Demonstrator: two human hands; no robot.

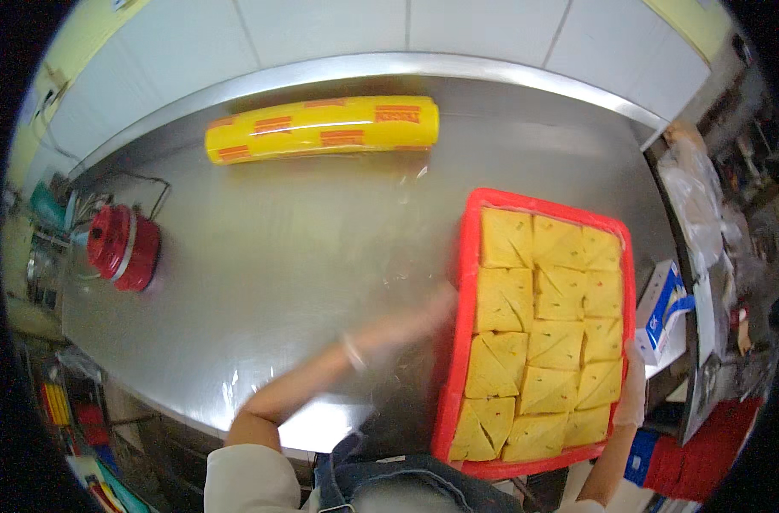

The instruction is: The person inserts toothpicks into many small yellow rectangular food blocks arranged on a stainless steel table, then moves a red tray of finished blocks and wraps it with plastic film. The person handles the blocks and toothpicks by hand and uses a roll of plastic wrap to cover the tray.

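A red rectangular tray point(471, 256) lies at the right of the steel table and reaches over its front edge. Rows of yellow, bread-like squares point(554, 342), cut diagonally into triangles and flecked with red and green bits, fill it. My right hand point(632, 389), in what looks like a clear glove, grips the tray's right side. Motion smears my left hand point(432, 309) beside the tray's left rim. Its fingers cannot be made out, nor whether they touch the rim.
A large yellow roll of wrap point(321, 130) with red print lies along the back of the steel table point(278, 222). At the left stands a red, lidded appliance point(123, 248) with a cord. A blue-and-white box point(663, 315) sits beyond the tray's right side, near plastic bags point(693, 201).
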